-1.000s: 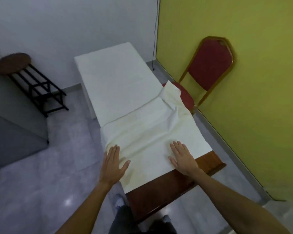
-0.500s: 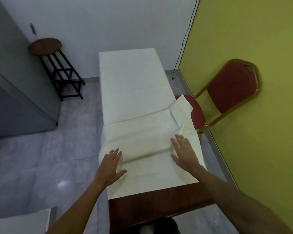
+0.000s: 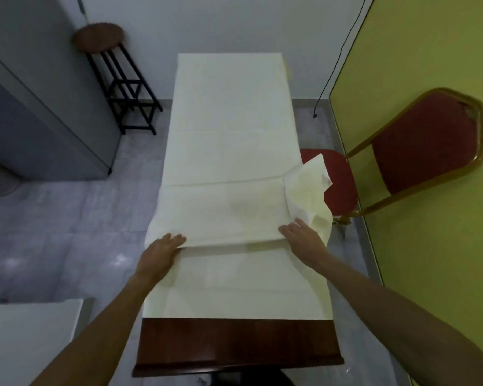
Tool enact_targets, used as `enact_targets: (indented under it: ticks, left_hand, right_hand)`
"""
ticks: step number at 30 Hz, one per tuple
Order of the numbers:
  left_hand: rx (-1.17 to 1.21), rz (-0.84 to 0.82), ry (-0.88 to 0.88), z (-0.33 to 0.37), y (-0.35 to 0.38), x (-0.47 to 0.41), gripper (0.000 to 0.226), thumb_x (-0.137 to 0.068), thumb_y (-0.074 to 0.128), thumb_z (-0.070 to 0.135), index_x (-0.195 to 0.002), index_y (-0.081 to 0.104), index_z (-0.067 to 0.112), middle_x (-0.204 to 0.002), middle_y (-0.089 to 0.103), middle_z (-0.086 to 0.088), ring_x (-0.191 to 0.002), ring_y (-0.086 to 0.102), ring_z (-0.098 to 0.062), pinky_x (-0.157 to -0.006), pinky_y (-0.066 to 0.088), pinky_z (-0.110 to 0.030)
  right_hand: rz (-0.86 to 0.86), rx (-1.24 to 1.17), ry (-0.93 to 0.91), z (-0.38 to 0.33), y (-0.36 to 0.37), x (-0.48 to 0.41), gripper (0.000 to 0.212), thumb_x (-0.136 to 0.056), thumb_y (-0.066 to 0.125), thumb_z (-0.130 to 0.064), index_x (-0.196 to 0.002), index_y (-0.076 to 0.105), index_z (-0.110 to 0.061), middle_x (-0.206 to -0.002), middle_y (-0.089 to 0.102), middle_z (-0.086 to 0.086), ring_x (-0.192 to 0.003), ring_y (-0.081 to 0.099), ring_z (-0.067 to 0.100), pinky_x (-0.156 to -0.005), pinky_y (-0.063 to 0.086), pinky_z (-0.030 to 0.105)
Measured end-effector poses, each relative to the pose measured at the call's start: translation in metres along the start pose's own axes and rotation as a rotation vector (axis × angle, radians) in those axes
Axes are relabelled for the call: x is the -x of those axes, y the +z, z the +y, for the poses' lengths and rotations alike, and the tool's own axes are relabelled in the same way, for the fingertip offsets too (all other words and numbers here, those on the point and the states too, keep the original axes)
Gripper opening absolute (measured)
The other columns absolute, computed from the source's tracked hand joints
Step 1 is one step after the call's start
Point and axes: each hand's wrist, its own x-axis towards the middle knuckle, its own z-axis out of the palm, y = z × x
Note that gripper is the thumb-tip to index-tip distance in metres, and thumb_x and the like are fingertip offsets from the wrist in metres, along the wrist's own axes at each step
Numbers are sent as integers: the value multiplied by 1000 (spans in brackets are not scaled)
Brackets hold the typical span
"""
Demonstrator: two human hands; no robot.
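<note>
Your left hand and right hand are lying flat on the cream cloth, fingers straight and close together, pinching nothing. A raised fold is running across the cloth between the two sets of fingertips. Beyond the fingertips the cloth is covering the long tabletop. Behind your wrists it is stopping short of the bare end of the wooden table. Just past the right hand a loose corner is hanging toward the red chair. A stool is standing well beyond the left hand.
</note>
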Motion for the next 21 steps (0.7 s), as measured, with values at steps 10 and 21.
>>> enact_targets:
  ticks: [10, 21]
  left_hand:
    - [-49, 31, 13, 8, -54, 35, 40, -98, 47, 13, -134, 56, 28, -126, 64, -9, -106, 64, -32, -85, 53, -40]
    - [-57, 109, 153, 10, -75, 114, 35, -98, 50, 15, -130, 61, 22, -115, 68, -7, -96, 67, -31, -77, 55, -39]
  right_hand:
    - [104, 14, 119, -23, -65, 7, 29, -70, 47, 2, -88, 66, -11, -59, 59, 8, -61, 59, 33, -56, 53, 37]
    - [151, 37, 267, -95, -117, 73, 38, -53, 76, 11, -85, 68, -9, -56, 59, 6, -48, 58, 30, -36, 43, 31]
